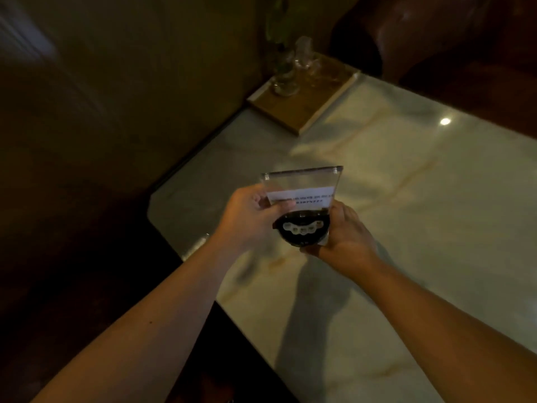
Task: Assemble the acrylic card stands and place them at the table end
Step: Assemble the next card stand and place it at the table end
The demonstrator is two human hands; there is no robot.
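Observation:
A clear acrylic card stand [302, 181] is held above the pale marble table [406, 199], near its left edge. Inside it sits a card [302, 228] with a white strip of printed text and a dark rounded graphic, seen upside down. My left hand [247, 219] grips the stand's left side, thumb across the front face. My right hand [345, 237] holds its lower right corner from beneath. The stand's clear thick end points away from me.
A wooden tray [319, 112] with glass vessels [293, 68] and a plant sprig stands at the table's far corner. A dark leather seat [450, 39] lies beyond the table on the right. Dark floor and wall fill the left.

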